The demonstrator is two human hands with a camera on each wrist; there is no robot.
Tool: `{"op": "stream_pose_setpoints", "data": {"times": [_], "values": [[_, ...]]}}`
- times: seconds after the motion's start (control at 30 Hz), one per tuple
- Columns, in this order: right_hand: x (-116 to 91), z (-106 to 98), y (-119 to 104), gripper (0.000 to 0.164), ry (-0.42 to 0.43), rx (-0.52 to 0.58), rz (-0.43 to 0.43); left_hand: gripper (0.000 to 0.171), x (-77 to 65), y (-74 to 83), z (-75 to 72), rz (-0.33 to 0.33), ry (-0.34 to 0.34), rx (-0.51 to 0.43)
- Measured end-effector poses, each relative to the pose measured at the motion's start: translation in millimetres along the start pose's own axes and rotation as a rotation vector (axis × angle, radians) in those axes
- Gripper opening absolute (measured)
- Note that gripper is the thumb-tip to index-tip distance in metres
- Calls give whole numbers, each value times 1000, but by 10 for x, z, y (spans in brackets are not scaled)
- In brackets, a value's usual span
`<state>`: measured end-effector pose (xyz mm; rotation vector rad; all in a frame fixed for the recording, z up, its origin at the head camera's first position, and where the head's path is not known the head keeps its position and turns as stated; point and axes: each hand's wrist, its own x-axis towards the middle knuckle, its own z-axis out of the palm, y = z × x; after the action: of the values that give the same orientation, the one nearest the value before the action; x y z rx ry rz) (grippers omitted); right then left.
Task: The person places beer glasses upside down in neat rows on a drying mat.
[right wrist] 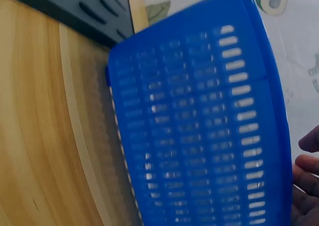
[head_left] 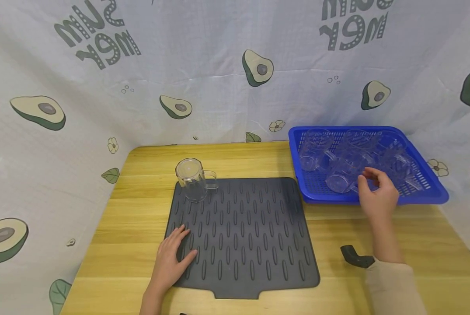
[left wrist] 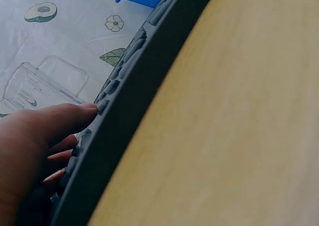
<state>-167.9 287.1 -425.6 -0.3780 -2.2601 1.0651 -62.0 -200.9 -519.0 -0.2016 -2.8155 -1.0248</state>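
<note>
On the left edge of the dark grey ribbed mat (head_left: 242, 232) rests my left hand (head_left: 171, 260), fingers spread and thumb out. An upside-down clear glass mug (head_left: 193, 181) stands at the mat's far left corner, its handle to the right. My right hand (head_left: 378, 194) is over the near rim of the blue plastic basket (head_left: 423, 199), thumb and fingers bent but apart, with nothing seen between them. Just left of its thumb lies a clear glass mug (head_left: 339, 180) in the basket. In the right wrist view, the fingers (right wrist: 306, 176) show beyond the basket's rim.
Several more clear glass mugs (head_left: 315, 148) crowd the basket. A black curved piece (head_left: 356, 258) sticks out by the right sleeve (head_left: 392, 284). Behind the wooden table (head_left: 132, 210) hangs a white cloth (head_left: 219, 52) with avocado prints.
</note>
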Motion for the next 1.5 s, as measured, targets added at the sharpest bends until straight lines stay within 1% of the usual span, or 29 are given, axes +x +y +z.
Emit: {"op": "stream_pose_setpoints", "data": {"times": [0.17,0.3,0.5,0.63,0.7,0.87,0.93,1.07,1.2,1.33,1.5], "values": [[83,-61,79,36,-26,-19,82,60,1,2,8,14,21,10],[151,-96,118,38,-52,-73,132,60,6,-2,17,23,32,19],[210,-138,155,42,-137,-130,140,61,5,-13,17,0,16,5],[214,-165,157,44,-176,-149,146,61,13,-22,23,9,16,14],[214,-176,155,46,-221,-180,135,61,13,-22,22,16,19,18],[238,-193,140,56,-410,-297,95,61,4,-15,14,3,17,15],[250,-194,134,59,-455,-334,85,61,2,-15,15,1,17,15],[263,-192,129,61,-481,-376,71,60,1,-10,20,18,30,16],[266,-188,135,62,-488,-389,58,60,-1,-9,28,26,41,19],[261,-185,135,60,-491,-391,52,59,-4,0,20,25,36,15],[243,-185,118,56,-472,-378,62,59,3,9,8,17,20,9]]}}
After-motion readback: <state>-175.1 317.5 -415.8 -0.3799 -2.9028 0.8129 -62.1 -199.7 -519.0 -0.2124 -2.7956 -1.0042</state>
